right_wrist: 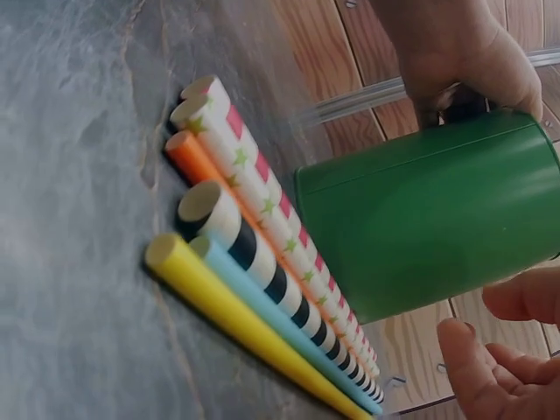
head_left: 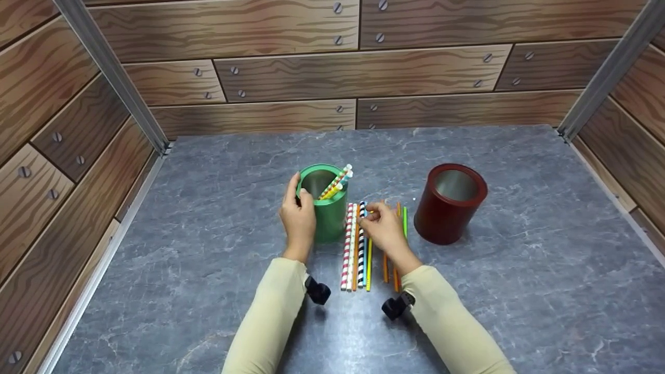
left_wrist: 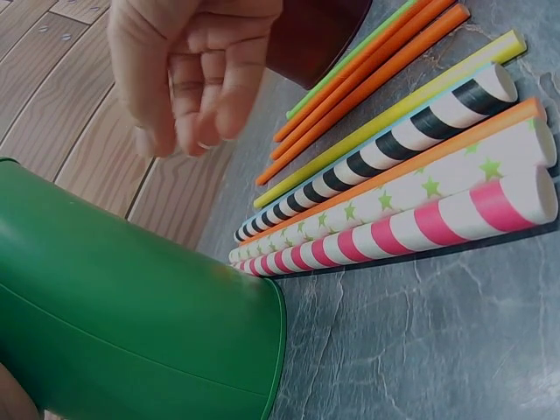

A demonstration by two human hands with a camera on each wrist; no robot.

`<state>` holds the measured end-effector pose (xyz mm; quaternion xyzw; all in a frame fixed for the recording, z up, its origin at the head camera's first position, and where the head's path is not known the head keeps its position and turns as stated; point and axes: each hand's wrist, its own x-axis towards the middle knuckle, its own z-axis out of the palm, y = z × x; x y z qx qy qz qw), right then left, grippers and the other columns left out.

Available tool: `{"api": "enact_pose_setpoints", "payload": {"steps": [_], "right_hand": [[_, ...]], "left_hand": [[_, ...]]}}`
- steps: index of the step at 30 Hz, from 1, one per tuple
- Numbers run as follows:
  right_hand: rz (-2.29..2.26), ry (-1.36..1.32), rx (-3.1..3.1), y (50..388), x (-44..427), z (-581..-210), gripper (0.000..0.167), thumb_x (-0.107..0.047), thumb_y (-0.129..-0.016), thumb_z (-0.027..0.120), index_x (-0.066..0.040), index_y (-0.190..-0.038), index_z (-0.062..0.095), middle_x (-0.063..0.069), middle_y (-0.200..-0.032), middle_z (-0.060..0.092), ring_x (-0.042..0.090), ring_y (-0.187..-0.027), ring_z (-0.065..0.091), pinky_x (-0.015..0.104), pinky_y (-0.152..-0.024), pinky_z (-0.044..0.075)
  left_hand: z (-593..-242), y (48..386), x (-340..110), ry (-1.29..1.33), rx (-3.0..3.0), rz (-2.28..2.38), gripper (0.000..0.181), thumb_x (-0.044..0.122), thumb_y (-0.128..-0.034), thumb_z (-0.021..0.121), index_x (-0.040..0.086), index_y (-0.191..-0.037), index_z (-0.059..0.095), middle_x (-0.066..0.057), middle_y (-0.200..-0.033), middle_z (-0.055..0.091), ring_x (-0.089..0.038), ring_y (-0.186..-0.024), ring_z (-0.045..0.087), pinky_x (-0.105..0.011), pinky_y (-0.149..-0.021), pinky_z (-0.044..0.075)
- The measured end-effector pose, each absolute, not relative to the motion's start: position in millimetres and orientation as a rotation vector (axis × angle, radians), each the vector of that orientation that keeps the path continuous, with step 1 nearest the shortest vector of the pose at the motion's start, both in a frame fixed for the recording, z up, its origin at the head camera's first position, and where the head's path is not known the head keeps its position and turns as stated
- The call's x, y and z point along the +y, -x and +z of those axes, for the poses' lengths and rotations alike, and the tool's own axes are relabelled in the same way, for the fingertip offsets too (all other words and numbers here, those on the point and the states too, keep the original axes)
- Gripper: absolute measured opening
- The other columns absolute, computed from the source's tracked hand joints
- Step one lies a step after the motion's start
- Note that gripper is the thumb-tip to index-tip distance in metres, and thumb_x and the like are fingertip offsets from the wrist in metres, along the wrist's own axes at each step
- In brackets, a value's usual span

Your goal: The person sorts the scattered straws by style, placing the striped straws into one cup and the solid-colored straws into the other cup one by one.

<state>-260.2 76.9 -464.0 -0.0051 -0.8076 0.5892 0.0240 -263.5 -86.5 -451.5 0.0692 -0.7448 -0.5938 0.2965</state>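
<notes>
My left hand (head_left: 300,221) grips the rim and side of a green can (head_left: 331,221). Several patterned paper straws (head_left: 336,184) lean out of its mouth. Above the row of straws on the table is my right hand (head_left: 385,231), its fingers slightly bent and nothing between them. Under and beside it lie a pink-striped straw (left_wrist: 402,229), a green-starred straw (left_wrist: 429,188), a black-striped straw (left_wrist: 407,134), a yellow straw (left_wrist: 411,101) and a light blue straw (right_wrist: 262,289). Thin orange straws (head_left: 385,270) and a lime green straw (head_left: 405,221) lie right of them.
A dark red can (head_left: 441,218) stands to the right, its mouth up and no straws visible in it. The grey marbled table (head_left: 182,259) is walled by wood-patterned panels (head_left: 311,78) at the back and sides, with metal posts (head_left: 117,72) at the corners.
</notes>
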Motion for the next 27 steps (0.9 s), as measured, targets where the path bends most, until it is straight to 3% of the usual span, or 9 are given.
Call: {"api": "enact_pose_setpoints", "payload": {"steps": [7,11,15,23,27], "right_hand": [[1.644,0.023,-2.635,262.9,79.0,-472.9,0.035,-0.003,-0.076,0.068,0.010,-0.106,0.058,0.011,-0.075,0.060,0.009,-0.053,0.053,0.024,-0.053,0.048],[1.580,0.034,-2.715,264.9,79.3,-476.8,0.038,-0.006,-0.074,0.070,0.009,-0.107,0.059,0.012,-0.075,0.062,0.008,-0.050,0.052,0.024,-0.051,0.048],[1.564,0.042,-2.772,264.9,79.4,-480.0,0.041,-0.005,-0.073,0.069,0.010,-0.110,0.059,0.012,-0.076,0.062,0.010,-0.052,0.053,0.024,-0.052,0.047],[1.277,-0.043,-2.879,262.7,78.5,-483.9,0.042,-0.012,-0.071,0.072,0.006,-0.108,0.062,0.011,-0.079,0.062,0.022,-0.071,0.056,0.033,-0.065,0.046],[1.221,-0.077,-2.877,263.1,76.4,-484.3,0.042,-0.012,-0.067,0.073,0.005,-0.105,0.062,0.008,-0.076,0.060,0.022,-0.070,0.055,0.034,-0.066,0.045]], "left_hand": [[-453.1,263.4,-86.9,-0.183,-1.987,-1.593,0.041,0.013,-0.0942,0.042,0.010,-0.134,0.049,-0.012,-0.081,0.055,-0.010,-0.048,0.030,-0.026,-0.050,0.030],[-453.3,264.1,-87.2,-0.192,-1.979,-1.585,0.041,0.012,-0.0936,0.042,0.009,-0.133,0.050,-0.014,-0.107,0.062,-0.012,-0.052,0.033,-0.027,-0.053,0.032],[-453.8,264.4,-87.2,-0.200,-1.982,-1.583,0.041,0.013,-0.0935,0.042,0.009,-0.133,0.051,-0.011,-0.124,0.058,-0.013,-0.054,0.034,-0.028,-0.055,0.033],[-454.3,263.9,-87.1,-0.190,-1.981,-1.587,0.041,0.012,-0.0941,0.042,0.009,-0.134,0.050,-0.012,-0.119,0.060,-0.011,-0.051,0.032,-0.027,-0.053,0.032],[-453.8,264.3,-87.2,-0.183,-1.979,-1.597,0.041,0.013,-0.0941,0.042,0.011,-0.134,0.050,-0.014,-0.095,0.060,-0.010,-0.050,0.031,-0.027,-0.052,0.032]]}}
